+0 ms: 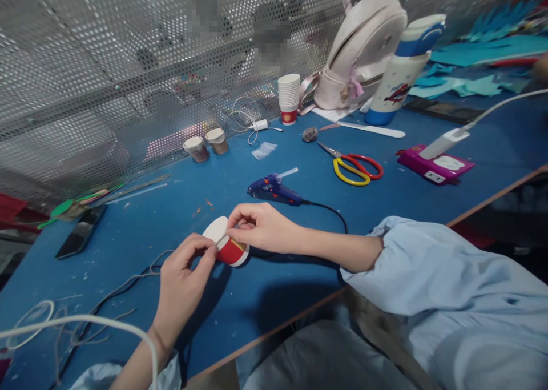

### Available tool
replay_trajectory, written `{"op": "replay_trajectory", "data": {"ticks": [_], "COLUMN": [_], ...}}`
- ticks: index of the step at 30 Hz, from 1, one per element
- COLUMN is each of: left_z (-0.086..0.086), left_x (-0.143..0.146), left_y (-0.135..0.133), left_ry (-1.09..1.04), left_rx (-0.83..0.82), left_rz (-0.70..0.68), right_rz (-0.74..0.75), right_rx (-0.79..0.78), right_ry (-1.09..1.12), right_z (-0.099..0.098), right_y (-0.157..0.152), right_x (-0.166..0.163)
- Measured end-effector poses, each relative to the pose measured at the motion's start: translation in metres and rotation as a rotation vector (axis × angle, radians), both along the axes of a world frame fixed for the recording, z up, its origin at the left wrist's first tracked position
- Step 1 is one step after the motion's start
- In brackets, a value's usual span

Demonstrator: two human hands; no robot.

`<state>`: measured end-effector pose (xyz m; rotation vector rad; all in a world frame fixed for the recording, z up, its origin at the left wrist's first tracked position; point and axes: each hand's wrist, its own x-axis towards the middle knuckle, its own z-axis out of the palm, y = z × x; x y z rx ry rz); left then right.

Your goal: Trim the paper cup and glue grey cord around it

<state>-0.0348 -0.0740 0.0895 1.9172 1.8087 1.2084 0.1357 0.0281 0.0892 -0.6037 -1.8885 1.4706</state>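
Note:
A small red-and-white paper cup (233, 253) is tilted between my hands, just above the blue table. My left hand (186, 270) is closed at its near side, thumb and forefinger pinching a thin grey cord (221, 241) against the cup. From the far side my right hand (257, 227) pinches the same cord at the cup's edge, fingers curled. Part of the cup is hidden behind the fingers. Beyond my right hand lies a blue hot glue gun (276, 189), a clear glue stick poking out of its back.
Scissors (353, 167), a purple power strip (436, 164) and a white plastic knife (372, 129) lie to the right. Behind are stacked cups (289, 99), a backpack (363, 41) and a bottle (400, 70). Loose grey cords (128, 278) and a phone (81, 233) lie left. A mesh screen (128, 64) borders the table.

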Motion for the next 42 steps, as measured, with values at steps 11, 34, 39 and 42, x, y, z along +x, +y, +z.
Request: {"op": "replay_trajectory", "data": {"ticks": [11, 34, 39, 42], "left_z": [-0.0016, 0.0, 0.0009, 0.0009], "left_x": [-0.002, -0.0019, -0.0031, -0.0051], "left_y": [0.0013, 0.0016, 0.0019, 0.0026], "left_ry": [0.006, 0.086, 0.08, 0.077], "left_rx": [0.028, 0.079, 0.065, 0.063], "left_rz": [-0.019, -0.066, -0.074, -0.091], "right_rz": [-0.014, -0.024, -0.011, 0.011], "right_rx": [-0.008, 0.04, 0.081, 0.151], "right_ry": [0.005, -0.014, -0.003, -0.035], "right_z": [-0.0039, -0.0041, -0.0011, 0.0002], "right_y": [0.0021, 0.0034, 0.0036, 0.0042], "right_x": [-0.0017, -0.0008, 0.0005, 0.0019]}}
